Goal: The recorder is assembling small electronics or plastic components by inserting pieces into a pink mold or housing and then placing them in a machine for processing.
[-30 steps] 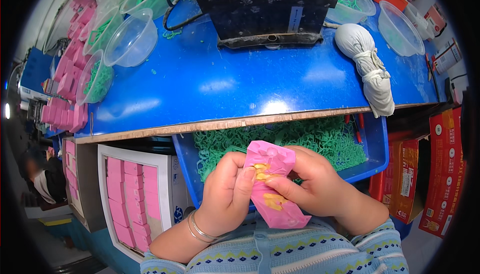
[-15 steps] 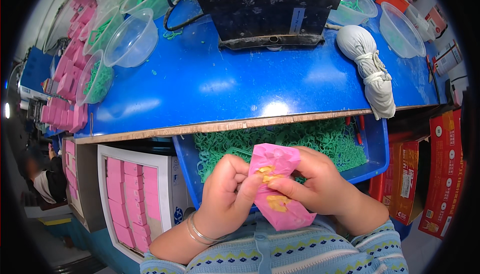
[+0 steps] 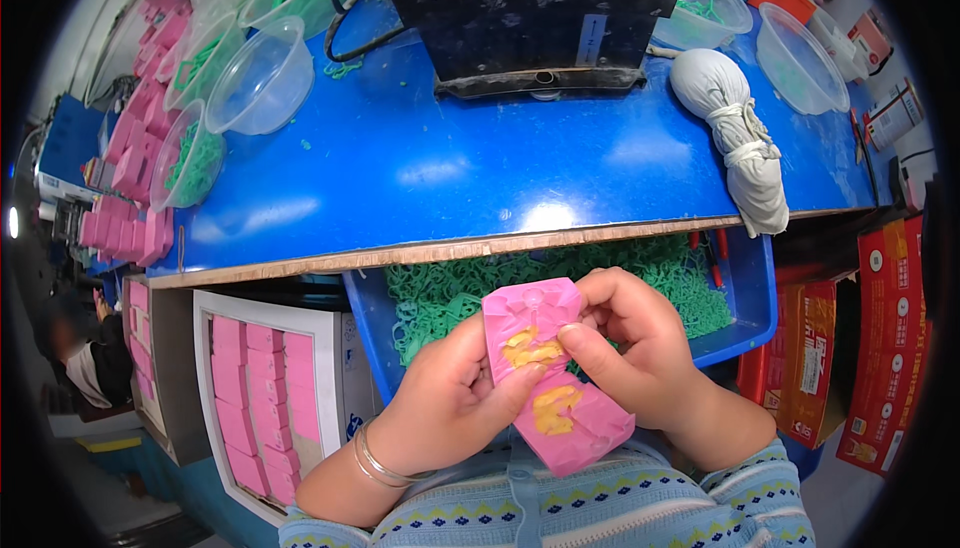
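Note:
A pink rubber mould (image 3: 535,303) with yellow patches (image 3: 535,350) on its inner face is spread between my hands, in front of my chest. My left hand (image 3: 462,378) grips its left edge, the thumb lying across the middle beside the upper yellow patch. My right hand (image 3: 635,348) pinches the upper right edge between thumb and bent fingers. A bangle circles my left wrist. Behind my hands, a blue tub (image 3: 755,333) of tangled green strips (image 3: 640,273) sits below the table edge.
On the blue table (image 3: 440,163) stand a black machine (image 3: 530,23), a tied white cloth bundle (image 3: 740,138) and clear plastic bowls (image 3: 262,78). Pink blocks (image 3: 268,393) fill a white box at lower left. Red cartons (image 3: 870,348) stand at right. Another person (image 3: 90,358) sits far left.
The crumpled pink mould has been opened flatter, showing more of the yellow patches. My right hand has shifted up along its edge; my left thumb has moved lower.

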A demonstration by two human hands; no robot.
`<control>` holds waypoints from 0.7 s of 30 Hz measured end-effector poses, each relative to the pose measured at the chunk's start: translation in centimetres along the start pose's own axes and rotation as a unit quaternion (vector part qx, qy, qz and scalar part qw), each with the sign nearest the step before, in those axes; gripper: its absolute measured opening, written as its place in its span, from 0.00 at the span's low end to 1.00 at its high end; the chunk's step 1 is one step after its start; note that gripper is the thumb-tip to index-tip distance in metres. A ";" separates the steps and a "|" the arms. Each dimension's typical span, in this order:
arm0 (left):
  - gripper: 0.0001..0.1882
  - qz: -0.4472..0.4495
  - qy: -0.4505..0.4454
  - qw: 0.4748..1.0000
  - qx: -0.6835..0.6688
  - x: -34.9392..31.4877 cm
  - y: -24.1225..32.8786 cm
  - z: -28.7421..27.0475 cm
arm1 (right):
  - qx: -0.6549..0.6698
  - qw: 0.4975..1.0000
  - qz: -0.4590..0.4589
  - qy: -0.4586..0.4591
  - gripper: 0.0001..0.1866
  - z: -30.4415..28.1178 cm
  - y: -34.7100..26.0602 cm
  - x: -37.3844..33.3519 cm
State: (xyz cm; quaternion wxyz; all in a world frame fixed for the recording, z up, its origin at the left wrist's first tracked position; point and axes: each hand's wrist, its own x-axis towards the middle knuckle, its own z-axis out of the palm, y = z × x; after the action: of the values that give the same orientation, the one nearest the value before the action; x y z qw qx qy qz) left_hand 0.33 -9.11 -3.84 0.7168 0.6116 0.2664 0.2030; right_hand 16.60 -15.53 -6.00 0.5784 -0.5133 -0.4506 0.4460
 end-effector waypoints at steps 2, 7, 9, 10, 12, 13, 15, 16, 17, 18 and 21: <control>0.18 -0.006 -0.003 1.000 0.003 -0.1 -0.1 -0.1 | 0.008 1.000 0.024 -0.007 0.08 0.0 -0.1 -0.1; 0.17 -0.008 -0.006 1.000 -0.009 -0.2 -0.3 0.0 | 0.045 0.998 0.052 -0.011 0.08 0.1 -0.1 -0.1; 0.17 -0.007 -0.003 1.000 -0.024 -0.2 -0.3 0.0 | 0.044 0.998 0.051 -0.014 0.08 0.1 -0.1 -0.1; 0.17 -0.007 -0.003 1.000 -0.024 -0.2 -0.4 0.0 | 0.043 0.998 0.050 -0.017 0.07 0.1 -0.1 -0.1; 0.17 -0.005 -0.007 0.999 -0.031 -0.2 -0.4 0.0 | 0.041 0.998 0.044 -0.016 0.07 0.1 -0.1 0.0; 0.17 -0.005 -0.007 0.999 -0.031 -0.2 -0.4 0.0 | 0.040 0.998 0.039 -0.014 0.07 0.1 0.0 0.0; 0.17 -0.006 -0.006 0.999 -0.040 -0.2 -0.5 0.0 | 0.036 0.998 0.040 -0.015 0.08 0.1 0.0 0.0; 0.17 -0.006 -0.006 0.999 -0.040 -0.2 -0.5 0.0 | 0.034 0.998 0.041 -0.016 0.08 0.1 0.0 0.0; 0.17 -0.007 -0.006 0.999 -0.043 -0.2 -0.5 0.0 | 0.034 0.998 0.041 -0.016 0.08 0.0 0.0 0.0; 0.17 -0.007 -0.005 0.999 -0.046 -0.2 -0.5 0.0 | 0.026 0.999 0.043 -0.018 0.08 0.0 0.0 -0.1; 0.17 -0.010 -0.009 0.999 -0.045 -0.2 -0.6 -0.1 | 0.019 0.999 0.041 -0.020 0.08 -0.1 0.0 0.0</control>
State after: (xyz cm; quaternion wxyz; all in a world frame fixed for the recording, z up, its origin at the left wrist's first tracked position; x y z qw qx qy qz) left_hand 0.13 -9.26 -4.37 0.7478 0.5781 0.2565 0.2022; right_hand 16.65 -15.56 -5.98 0.5602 -0.5112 -0.4326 0.4876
